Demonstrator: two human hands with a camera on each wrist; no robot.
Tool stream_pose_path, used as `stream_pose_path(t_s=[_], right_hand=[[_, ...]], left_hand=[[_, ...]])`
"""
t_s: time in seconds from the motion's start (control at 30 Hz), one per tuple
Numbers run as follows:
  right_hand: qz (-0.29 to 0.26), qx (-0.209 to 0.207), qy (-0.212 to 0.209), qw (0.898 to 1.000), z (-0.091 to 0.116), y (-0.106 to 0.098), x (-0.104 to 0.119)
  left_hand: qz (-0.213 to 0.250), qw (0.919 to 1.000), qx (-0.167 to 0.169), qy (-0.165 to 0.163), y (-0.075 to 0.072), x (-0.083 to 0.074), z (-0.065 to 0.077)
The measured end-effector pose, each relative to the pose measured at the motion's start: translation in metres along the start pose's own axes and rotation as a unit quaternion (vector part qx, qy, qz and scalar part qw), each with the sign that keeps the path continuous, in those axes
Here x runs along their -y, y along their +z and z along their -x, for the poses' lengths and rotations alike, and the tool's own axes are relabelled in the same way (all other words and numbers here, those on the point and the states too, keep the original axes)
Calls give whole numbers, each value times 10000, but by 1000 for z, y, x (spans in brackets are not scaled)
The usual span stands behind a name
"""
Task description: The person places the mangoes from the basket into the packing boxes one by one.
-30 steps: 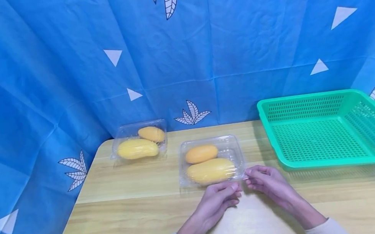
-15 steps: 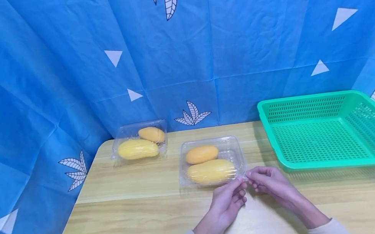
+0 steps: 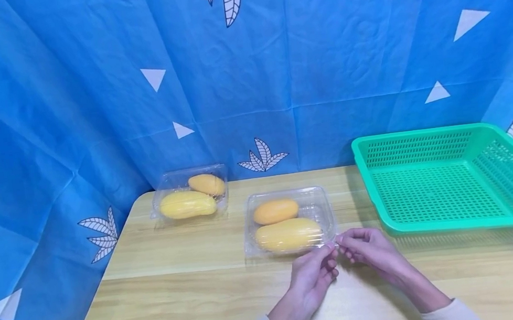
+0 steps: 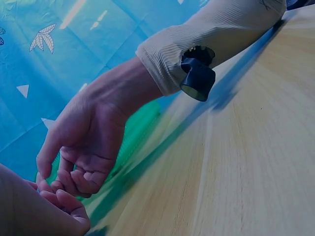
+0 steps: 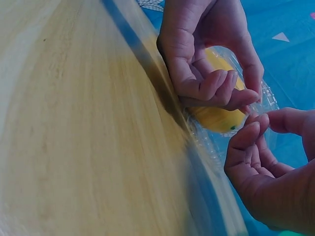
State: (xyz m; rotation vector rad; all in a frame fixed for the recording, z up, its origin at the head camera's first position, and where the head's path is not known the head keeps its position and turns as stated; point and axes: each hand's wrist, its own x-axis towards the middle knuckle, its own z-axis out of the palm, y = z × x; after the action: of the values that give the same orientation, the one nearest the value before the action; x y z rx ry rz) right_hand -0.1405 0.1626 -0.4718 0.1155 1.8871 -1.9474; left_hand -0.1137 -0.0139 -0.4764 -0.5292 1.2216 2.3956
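A clear plastic clamshell box (image 3: 314,202) lies mid-table, with an orange mango (image 3: 275,211) behind a larger yellow mango (image 3: 289,234) inside it. At its front right corner both hands meet. My left hand (image 3: 311,275) pinches the corner's edge between thumb and forefinger, other fingers curled. Close beside it, my right hand (image 3: 372,251) pinches the same corner from the right. In the right wrist view the left hand (image 5: 206,59) and right hand (image 5: 270,167) nearly touch fingertips at the clear rim. The left wrist view shows the right hand (image 4: 88,142) with thumb and fingers together.
A second clear box (image 3: 170,180) with two yellow fruits stands at the back left of the wooden table (image 3: 168,302). The green plastic basket (image 3: 431,190) sits at the right. A blue curtain (image 3: 330,56) hangs behind the table.
My left hand has moved right and slightly forward to the box's front right corner, joining the right hand there. The right hand and the box have barely moved.
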Motion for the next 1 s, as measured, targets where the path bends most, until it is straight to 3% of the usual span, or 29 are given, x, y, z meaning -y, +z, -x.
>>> stream_pose_path(t_s=[0.43,0.63,0.87,0.93,1.0], right_hand=[[251,-29,-113,9996,-1,1,-2],[316,-112,-176,9993,-5,0,-1],[513,-309,-280,9978,-8,3,-1],[948,-305,-490,9938,-5,3,1],[1741,-455,-802,9804,-1,2,4]], left_hand=[[-84,9999,-145,34,0,1,-4],[-110,9999,-42,66,0,-1,-6],[-60,9966,720,-391,-11,-7,-6],[-188,9918,1080,-658,-16,-11,-4],[-279,9836,1490,-978,-21,-17,-3]])
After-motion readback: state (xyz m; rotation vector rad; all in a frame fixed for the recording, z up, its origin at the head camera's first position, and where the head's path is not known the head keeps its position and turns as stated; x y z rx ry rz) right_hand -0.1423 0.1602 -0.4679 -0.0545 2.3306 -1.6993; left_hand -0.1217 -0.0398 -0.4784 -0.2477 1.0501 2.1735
